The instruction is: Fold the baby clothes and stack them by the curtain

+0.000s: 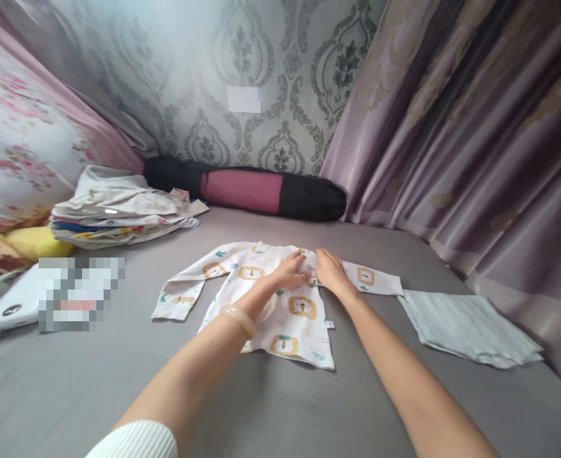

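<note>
Patterned wallpaper (292, 70) fills the top of the frame, a curtain (452, 114) hangs at upper right, and floral cloth (18, 146) rises at upper left. Below spreads a grey sheet (309, 420). Along its far edge lies a black and maroon roll (242, 189), with a clothes pile (118, 203) just to its left.

On the sheet, at the centre of the frame, a printed shirt (304, 308) lies spread out. Both hands touch its upper part, so neither has a gap to cross; most of the shirt lies below and to the left of the fingers. The left hand (291, 270) is nearer the collar (278, 247), and its forearm, with a bracelet (239, 318), crosses the shirt's body. The right hand (329, 270) is nearer the sleeve at frame right (371, 277).

The left fingers rest spread on the fabric. The right fingers bend down at the shoulder; whether they pinch cloth cannot be told.

The collar points to the top of the frame and the hem (285, 353) to the bottom. The longest span runs left to right through the sleeves: the sleeve at frame left (185, 286) bends downward, the other reaches nearly straight right, its cuff close against a folded cloth (471, 327).
</note>
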The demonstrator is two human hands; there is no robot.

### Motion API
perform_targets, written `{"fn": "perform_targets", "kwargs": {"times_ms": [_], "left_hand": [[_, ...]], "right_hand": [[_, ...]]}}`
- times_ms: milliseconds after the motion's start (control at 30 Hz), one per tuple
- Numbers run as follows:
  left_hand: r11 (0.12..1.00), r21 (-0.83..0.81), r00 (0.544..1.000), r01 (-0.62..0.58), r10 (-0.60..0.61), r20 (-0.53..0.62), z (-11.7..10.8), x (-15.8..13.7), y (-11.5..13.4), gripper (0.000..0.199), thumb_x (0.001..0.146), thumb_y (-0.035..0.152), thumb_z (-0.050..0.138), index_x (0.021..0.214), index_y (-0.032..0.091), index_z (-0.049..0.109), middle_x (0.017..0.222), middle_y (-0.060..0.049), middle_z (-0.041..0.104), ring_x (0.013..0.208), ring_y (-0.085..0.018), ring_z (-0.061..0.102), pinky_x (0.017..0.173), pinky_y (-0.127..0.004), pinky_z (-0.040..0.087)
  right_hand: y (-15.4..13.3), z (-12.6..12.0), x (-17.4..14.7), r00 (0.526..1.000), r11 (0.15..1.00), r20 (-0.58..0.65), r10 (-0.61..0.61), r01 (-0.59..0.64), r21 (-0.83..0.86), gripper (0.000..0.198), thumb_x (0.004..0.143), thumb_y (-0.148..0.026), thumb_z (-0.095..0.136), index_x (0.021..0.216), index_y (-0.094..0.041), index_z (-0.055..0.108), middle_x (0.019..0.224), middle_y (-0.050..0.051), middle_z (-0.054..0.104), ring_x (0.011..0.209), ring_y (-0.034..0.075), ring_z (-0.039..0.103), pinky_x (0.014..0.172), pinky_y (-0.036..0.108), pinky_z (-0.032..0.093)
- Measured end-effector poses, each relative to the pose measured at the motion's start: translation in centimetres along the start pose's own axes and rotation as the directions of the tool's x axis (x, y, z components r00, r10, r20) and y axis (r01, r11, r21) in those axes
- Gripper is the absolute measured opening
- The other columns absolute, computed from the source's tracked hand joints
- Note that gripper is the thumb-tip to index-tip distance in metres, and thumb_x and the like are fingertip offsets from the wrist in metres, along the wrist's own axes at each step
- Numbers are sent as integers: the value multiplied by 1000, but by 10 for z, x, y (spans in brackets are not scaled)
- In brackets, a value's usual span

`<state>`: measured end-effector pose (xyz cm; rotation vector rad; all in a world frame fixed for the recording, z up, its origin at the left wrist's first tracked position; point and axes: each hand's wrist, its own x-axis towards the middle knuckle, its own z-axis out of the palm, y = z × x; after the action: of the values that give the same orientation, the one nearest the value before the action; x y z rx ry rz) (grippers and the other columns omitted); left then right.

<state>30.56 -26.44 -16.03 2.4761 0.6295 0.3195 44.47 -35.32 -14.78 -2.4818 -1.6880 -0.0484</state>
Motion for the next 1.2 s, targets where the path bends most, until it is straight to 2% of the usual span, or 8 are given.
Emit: {"fn": "perform_targets", "kwargs": {"times_ms": [167,300,500,667,833,933,1100,1200], "left_hand": [[999,-18,967,-36,30,-252,-40,-45,-26,41,87,30,50,123,11,58,126,-16,60,114,-25,58,100,-36,45],[985,47,918,165,-136,-372,-87,-97,-65,38,85,34,52,117,15,61,117,-13,64,109,-27,59,98,-40,45],[857,-45,720,513,-459,-520,-140,-163,-131,27,84,31,52,104,21,67,108,-13,69,99,-30,62,89,-40,47],[747,-147,638,648,-638,-430,-155,-192,-168,21,78,29,57,92,17,68,95,-14,71,94,-31,64,79,-37,47],[734,-156,662,661,-668,-341,-151,-181,-177,23,72,33,60,85,16,68,84,-10,70,84,-27,63,68,-32,46],[766,-153,710,625,-638,-299,-141,-161,-171,26,71,39,61,84,18,70,84,-7,70,83,-24,63,66,-28,45],[834,-96,811,543,-551,-196,-128,-132,-150,37,74,48,56,89,18,71,86,-5,71,83,-22,63,67,-27,44],[828,-76,813,556,-561,-155,-127,-125,-138,36,72,47,58,90,18,70,87,-4,70,85,-22,63,68,-26,44]], "right_hand": [[-66,17,9,988,989,151,35,-55,134,60,100,-38,24,150,-6,27,159,16,22,147,27,15,117,43,13],[-74,28,12,981,984,159,112,-132,120,70,99,-46,23,152,-1,17,160,18,11,148,28,7,118,44,6],[-70,39,13,991,993,95,96,-102,62,69,100,-46,22,152,-1,20,160,19,15,148,28,10,118,44,8],[-72,34,17,990,992,89,111,-116,57,66,99,-42,29,149,0,26,157,21,22,146,32,17,116,49,15],[-103,33,22,987,992,-127,-101,110,63,48,94,-17,34,139,-6,45,150,19,38,141,28,31,116,45,17],[-138,42,31,960,942,-94,-262,276,191,45,94,-12,32,134,-13,53,144,13,49,134,21,42,113,37,27],[-186,57,50,967,918,-64,-248,256,302,43,94,-11,35,133,-12,53,143,13,50,134,20,42,112,36,30],[-195,61,55,972,919,-91,-215,233,318,42,94,-10,35,131,-11,54,140,13,52,134,21,42,112,36,29]]}}
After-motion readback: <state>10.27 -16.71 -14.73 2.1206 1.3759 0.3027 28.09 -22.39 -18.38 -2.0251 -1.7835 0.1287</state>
